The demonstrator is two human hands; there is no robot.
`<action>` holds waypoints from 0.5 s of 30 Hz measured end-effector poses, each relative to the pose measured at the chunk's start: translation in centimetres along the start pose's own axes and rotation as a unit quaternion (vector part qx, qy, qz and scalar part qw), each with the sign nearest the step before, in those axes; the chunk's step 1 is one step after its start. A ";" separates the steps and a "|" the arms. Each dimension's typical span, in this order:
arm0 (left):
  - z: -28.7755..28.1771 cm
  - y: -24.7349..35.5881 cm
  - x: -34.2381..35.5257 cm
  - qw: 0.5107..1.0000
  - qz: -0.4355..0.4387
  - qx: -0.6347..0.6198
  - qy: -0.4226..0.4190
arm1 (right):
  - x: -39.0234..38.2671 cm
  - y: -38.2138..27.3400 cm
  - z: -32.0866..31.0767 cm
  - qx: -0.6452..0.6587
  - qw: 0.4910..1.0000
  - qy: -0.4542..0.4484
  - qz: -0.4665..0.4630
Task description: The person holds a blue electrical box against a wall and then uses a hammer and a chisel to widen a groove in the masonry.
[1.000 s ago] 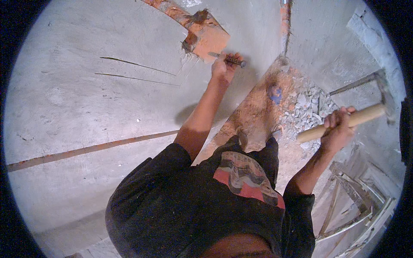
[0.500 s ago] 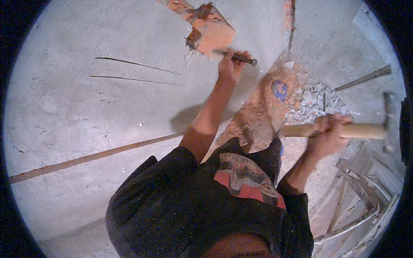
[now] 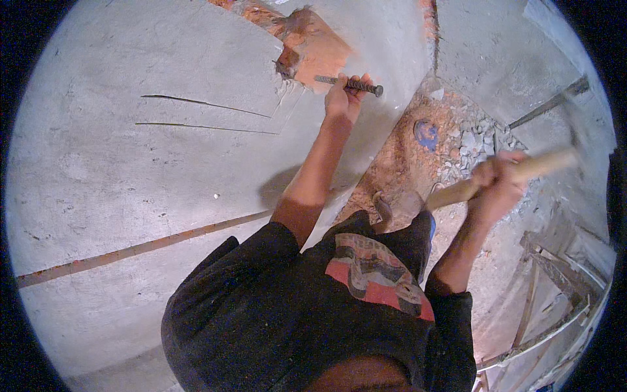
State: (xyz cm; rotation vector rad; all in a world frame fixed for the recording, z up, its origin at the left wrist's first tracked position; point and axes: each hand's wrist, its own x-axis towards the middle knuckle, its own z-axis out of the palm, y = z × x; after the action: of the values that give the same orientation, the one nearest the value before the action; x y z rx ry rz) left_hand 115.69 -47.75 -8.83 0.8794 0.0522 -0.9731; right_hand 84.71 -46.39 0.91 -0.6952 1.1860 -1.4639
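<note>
My left hand (image 3: pixel 343 99) is closed round a dark ribbed steel chisel (image 3: pixel 358 85), much like a length of rebar with a wider struck end at the right. The chisel's other end meets the lower edge of a broken-out hollow (image 3: pixel 320 55) in the plastered wall, where orange brick shows. Out to the right, my right hand (image 3: pixel 499 186) grips a hammer by its pale wooden handle (image 3: pixel 452 195). The hammer's head is smeared by motion near the right rim and stands well apart from the chisel.
Grey plaster rubble (image 3: pixel 473 140) and orange dust cover the floor by the wall's foot, with a blue round object (image 3: pixel 426 134) among them. Wooden frames (image 3: pixel 555 268) stand at the lower right. A narrow groove (image 3: pixel 144 247) runs along the left wall, below two thin cut lines.
My right hand has risen slightly, and the hammer has tilted so its head end points higher. The left hand still holds the chisel against the hollow's edge; the view has shifted a little.
</note>
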 end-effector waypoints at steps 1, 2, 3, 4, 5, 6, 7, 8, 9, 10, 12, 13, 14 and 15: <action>0.0 -0.1 0.1 1.000 -0.002 -0.006 -0.001 | 0.6 -1.3 -0.1 0.163 0.985 -0.004 -0.052; -0.2 -0.2 0.1 1.000 -0.003 -0.010 -0.001 | 1.4 -0.8 -0.6 0.280 0.956 -0.040 -0.080; -0.4 -0.2 0.2 1.000 -0.004 -0.015 0.000 | 2.1 -0.2 -1.1 0.392 0.910 -0.077 -0.107; -0.4 -0.2 -0.1 1.000 0.000 -0.014 -0.006 | 1.8 2.2 -1.5 -0.068 0.980 0.074 -0.173; 0.0 -0.3 -0.2 1.000 0.001 -0.012 -0.014 | 0.0 5.8 -1.3 -0.017 0.983 0.026 -0.180; 0.3 -0.4 -0.2 1.000 0.000 -0.008 -0.025 | -1.8 9.3 -1.1 0.036 0.982 -0.022 -0.183; -0.1 -0.4 0.3 0.999 -0.015 -0.021 -0.028 | -3.5 13.0 -0.8 0.089 0.977 -0.068 -0.181; -1.6 0.0 1.2 0.999 -0.027 -0.039 -0.022 | -5.1 15.2 -1.0 -0.041 0.969 -0.129 -0.209; -2.4 0.1 2.1 0.997 -0.043 -0.056 -0.025 | -6.0 16.8 -1.0 -0.170 0.939 -0.181 -0.238; -2.5 0.3 2.7 0.997 -0.042 -0.031 -0.050 | -6.2 18.2 -0.4 -0.290 0.891 -0.223 -0.269; -3.6 0.8 2.5 0.995 -0.034 0.015 -0.088 | -5.4 17.4 1.4 -0.380 0.861 -0.281 -0.189; -2.2 1.3 3.2 0.996 -0.024 0.010 -0.085 | -5.5 15.0 1.8 -0.359 0.887 -0.282 -0.073; -2.1 1.0 3.0 0.997 -0.022 -0.001 -0.068 | -4.1 13.6 0.7 -0.291 0.927 -0.237 0.007; -2.5 0.7 2.3 0.999 -0.023 -0.009 -0.044 | -2.7 12.0 -0.3 -0.215 0.957 -0.177 0.080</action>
State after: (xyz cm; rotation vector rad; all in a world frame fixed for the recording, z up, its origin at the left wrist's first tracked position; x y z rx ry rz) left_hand 118.40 -47.55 -11.00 0.8211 0.0071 -1.0519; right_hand 89.54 -42.84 -9.89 -1.0807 1.2527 -0.9021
